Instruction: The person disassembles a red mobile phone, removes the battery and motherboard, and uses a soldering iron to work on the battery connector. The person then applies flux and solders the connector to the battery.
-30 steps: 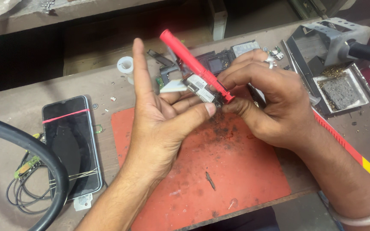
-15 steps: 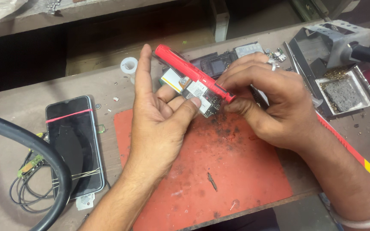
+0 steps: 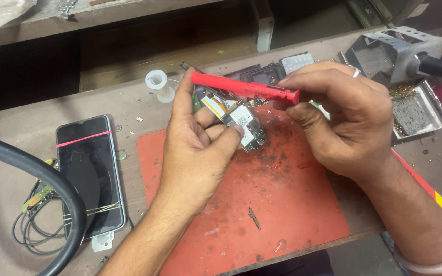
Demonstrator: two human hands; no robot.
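A person's two bare hands work close together over a worn red mat (image 3: 262, 220) on a grey worktop (image 3: 134, 105). The left hand (image 3: 198, 148) is raised, palm turned towards the camera, its fingers and thumb pinching a small circuit board (image 3: 241, 125) with silver shielding and an orange ribbon strip. The board is held just above the far edge of the mat, between the two hands. The right hand (image 3: 346, 120) is closed around one end of a slim red tool (image 3: 244, 88), which lies almost level and reaches across over the board to the left hand's index finger. A ring shows on one finger of the right hand.

Well to the left of the left hand lies a dark smartphone (image 3: 89, 174), face up, with a red band across it. A thick black hose (image 3: 37, 176) curves past the phone. Just beyond the left hand's fingertips stands a small white spool (image 3: 158, 84). Behind the right hand sits a grey metal stand (image 3: 397, 48), and to its right a metal tray (image 3: 415, 115) with dark residue.
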